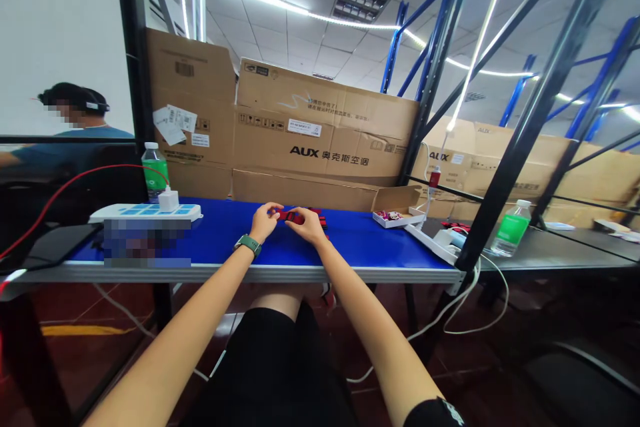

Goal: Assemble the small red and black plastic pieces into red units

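Observation:
Both my hands rest on the blue table (pixel 360 243) near its middle. My left hand (pixel 265 219), with a green watch on the wrist, pinches the left end of a small red and black piece (pixel 295 217). My right hand (pixel 309 225) curls its fingers over the right end of the same piece. A few more red and black pieces (pixel 320 219) lie just behind my right hand. What the piece is exactly cannot be made out at this distance.
A white power strip (pixel 145 212) with a charger and a green-labelled bottle (pixel 155 172) stand at the left. A small white tray (pixel 397 218) lies at the right, a second bottle (pixel 510 228) beyond it. Cardboard boxes (pixel 320 140) line the back. Another person (pixel 75 127) sits far left.

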`<move>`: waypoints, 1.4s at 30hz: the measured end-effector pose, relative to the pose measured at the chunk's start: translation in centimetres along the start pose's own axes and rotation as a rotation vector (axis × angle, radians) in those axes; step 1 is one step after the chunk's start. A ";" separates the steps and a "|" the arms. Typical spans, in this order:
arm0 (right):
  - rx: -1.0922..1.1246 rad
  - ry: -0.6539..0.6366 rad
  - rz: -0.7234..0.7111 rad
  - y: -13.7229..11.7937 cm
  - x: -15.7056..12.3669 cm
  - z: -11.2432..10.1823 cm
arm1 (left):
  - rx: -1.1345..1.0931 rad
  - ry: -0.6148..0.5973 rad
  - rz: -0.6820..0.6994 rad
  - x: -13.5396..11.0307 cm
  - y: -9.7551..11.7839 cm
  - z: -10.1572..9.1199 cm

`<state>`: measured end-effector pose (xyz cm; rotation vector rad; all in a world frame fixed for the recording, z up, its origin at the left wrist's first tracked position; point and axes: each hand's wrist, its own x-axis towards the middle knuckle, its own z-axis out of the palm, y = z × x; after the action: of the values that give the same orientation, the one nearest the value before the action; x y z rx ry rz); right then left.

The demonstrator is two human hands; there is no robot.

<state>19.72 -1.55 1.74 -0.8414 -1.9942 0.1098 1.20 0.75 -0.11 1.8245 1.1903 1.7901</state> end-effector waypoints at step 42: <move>-0.176 0.032 0.291 5.4 0.5 0.7 | 0.620 -0.500 0.379 -2.9 3.7 0.5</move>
<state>21.78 3.01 -0.39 -1.2367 -1.8600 0.0877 3.28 -3.42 0.60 2.7914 1.3360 1.0344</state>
